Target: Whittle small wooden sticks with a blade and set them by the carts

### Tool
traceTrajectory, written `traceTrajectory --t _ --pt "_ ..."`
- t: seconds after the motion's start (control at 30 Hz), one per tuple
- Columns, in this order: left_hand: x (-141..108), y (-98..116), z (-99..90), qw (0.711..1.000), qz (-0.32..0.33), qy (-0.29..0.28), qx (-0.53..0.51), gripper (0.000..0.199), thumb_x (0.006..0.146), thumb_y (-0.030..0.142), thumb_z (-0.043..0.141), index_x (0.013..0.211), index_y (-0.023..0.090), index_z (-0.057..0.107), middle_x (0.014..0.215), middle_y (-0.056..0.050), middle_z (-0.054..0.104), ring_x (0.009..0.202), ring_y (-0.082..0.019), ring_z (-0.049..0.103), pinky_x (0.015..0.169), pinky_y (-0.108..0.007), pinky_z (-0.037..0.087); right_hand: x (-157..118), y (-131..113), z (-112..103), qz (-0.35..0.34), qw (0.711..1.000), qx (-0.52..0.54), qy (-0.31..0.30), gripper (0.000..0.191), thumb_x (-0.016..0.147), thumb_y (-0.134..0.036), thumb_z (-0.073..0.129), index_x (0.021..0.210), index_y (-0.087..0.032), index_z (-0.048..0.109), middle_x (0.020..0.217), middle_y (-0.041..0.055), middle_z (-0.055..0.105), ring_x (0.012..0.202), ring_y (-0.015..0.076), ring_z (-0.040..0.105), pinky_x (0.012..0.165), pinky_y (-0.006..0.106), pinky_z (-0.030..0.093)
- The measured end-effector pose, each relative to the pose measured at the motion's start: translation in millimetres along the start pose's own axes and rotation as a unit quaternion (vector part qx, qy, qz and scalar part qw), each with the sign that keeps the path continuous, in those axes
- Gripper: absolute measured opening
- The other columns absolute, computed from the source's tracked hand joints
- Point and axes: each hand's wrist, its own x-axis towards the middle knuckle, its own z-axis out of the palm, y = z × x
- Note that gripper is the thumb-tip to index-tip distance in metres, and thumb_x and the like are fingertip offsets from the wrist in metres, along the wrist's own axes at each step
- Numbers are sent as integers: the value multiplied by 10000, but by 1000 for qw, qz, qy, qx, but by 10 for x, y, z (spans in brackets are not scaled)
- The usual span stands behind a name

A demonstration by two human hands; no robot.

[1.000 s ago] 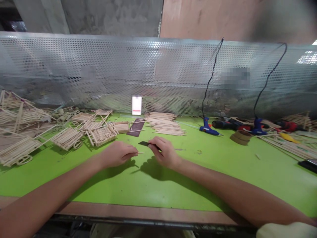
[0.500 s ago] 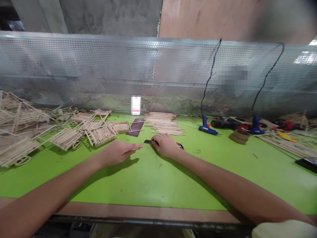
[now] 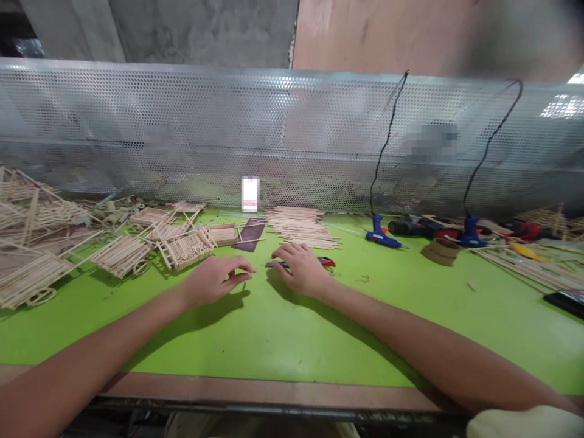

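Observation:
My left hand is above the green tabletop, thumb and forefinger brought together in a pinch. Whatever sits between those fingertips is too small to make out. My right hand is over a red and black utility knife, fingers stretched out and loosened around it. The knife lies on the table with its blade pointing left, toward my left hand; its middle is hidden under my right hand. Behind my right hand is a stack of thin wooden sticks, beside a dark brown rectangular sheet.
Small wooden stick-built carts crowd the left side, near a larger pile of stick frames. To the right are two blue glue guns, a brown tape roll and more sticks. A perforated metal panel stands behind.
My right hand has loosened from the utility knife, and its red handle shows more. My left forefinger has bent, and the left hand has drawn slightly left.

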Motion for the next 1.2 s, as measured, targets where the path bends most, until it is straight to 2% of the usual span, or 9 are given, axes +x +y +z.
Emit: traceTrajectory --t 0.07,0.13,0.3,0.47,0.57,0.67,0.83,1.03,1.2 --pt "12 45 -7 999 4 13 -39 346 1069 467 527 1120 192 731 1015 -75 782 751 -148 707 639 -258 562 -26 -76 -16 -29 999 29 1 329 1092 -384 453 1215 -179 679 1213 111 722 1159 259 638 1061 514 448" --pt "24 92 -12 997 -2 32 -72 360 1035 503 581 1039 190 759 995 -76 773 807 -162 712 673 -269 591 -60 -158 -32 -60 996 70 -9 311 1086 -359 472 1241 -173 665 1221 114 722 1175 257 637 1070 513 454" --pt "29 208 -4 981 -88 38 -170 287 964 459 700 985 183 775 831 -29 757 566 -109 653 514 -211 537 -129 -343 -77 -105 979 161 -60 364 1057 -356 540 1354 -151 593 1269 148 694 1153 248 642 978 434 525" --pt "28 232 -5 983 -104 24 -148 259 954 444 714 984 196 783 829 -22 774 570 -111 664 528 -207 531 -107 -398 -77 -55 980 177 -78 232 1070 -279 502 1200 -156 650 1059 103 729 897 195 659 769 314 505" --pt "30 180 -12 994 -78 0 -72 282 969 473 679 1014 216 785 917 -31 795 651 -137 697 575 -234 547 -88 -400 -84 -34 986 130 -95 203 1079 -281 486 1137 -170 646 958 71 729 782 170 638 668 270 436" --pt "19 119 -1 998 -57 -40 4 317 998 479 624 1135 233 770 1042 -38 806 752 -165 741 686 -287 587 -82 -427 -118 -34 991 35 -128 226 1089 -310 469 1043 -188 654 873 55 724 710 170 631 621 272 381" --pt "1 113 31 994 -4 -73 79 344 1041 407 551 1271 223 728 1180 -69 786 989 -223 760 869 -363 596 -70 -473 -148 -21 983 -82 -164 270 1083 -309 444 1000 -190 672 845 78 745 668 203 676 583 292 395" --pt "-4 133 68 988 48 -123 85 372 1041 311 521 1363 224 686 1346 -86 714 1178 -250 710 1022 -398 559 -42 -432 -128 -72 973 -108 -189 318 1086 -304 435 1003 -192 720 857 78 776 683 216 719 576 294 425" --pt "-26 91 154 990 40 -115 66 364 1035 288 529 1350 223 700 1394 -82 679 1259 -246 677 1118 -417 519 -23 -393 -111 -104 966 -123 -202 267 1060 -233 452 1009 -181 709 834 80 773 657 213 715 556 291 411"
